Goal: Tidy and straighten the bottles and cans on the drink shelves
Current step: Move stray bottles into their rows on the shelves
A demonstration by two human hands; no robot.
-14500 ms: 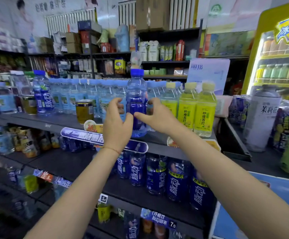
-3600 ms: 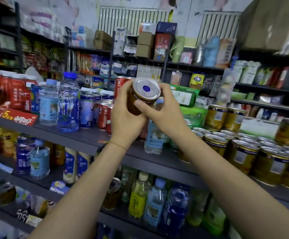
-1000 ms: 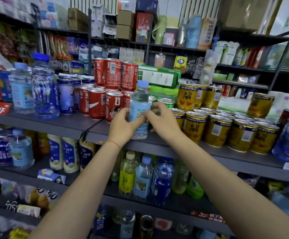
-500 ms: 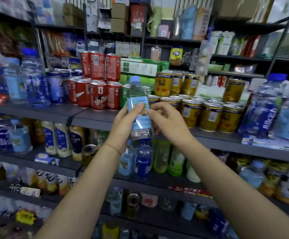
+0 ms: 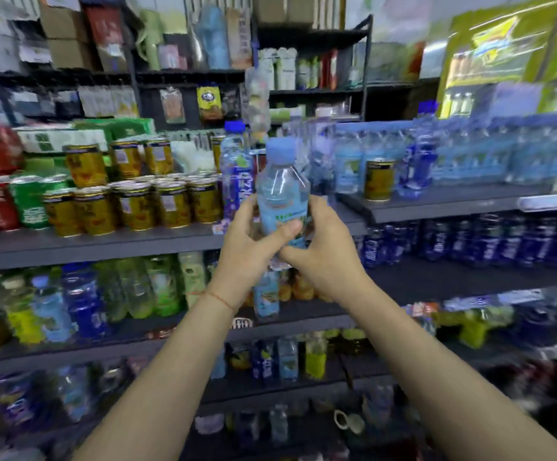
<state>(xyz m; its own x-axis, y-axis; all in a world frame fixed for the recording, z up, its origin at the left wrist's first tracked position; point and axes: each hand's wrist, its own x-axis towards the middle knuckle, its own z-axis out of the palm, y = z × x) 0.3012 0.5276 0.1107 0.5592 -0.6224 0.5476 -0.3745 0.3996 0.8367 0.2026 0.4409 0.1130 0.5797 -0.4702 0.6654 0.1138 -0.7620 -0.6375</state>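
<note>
Fingers: both hands curl round the lower half of a clear water bottle (image 5: 282, 194).
Left hand (image 5: 250, 241): thumb across the label.
Right hand (image 5: 323, 251): grips from the right.
Bottle: upright, blue cap, held in the air before the top shelf (image 5: 104, 241).
Behind, left: gold cans (image 5: 137, 207).
Behind, right: water bottles (image 5: 470, 154), blurred.

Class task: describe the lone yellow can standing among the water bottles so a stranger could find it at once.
Start at the upper right grey shelf, lined with pale blue water bottles. Near its left end, right of the held bottle, stands the yellow can. It is the only short can in that row of bottles.
</note>
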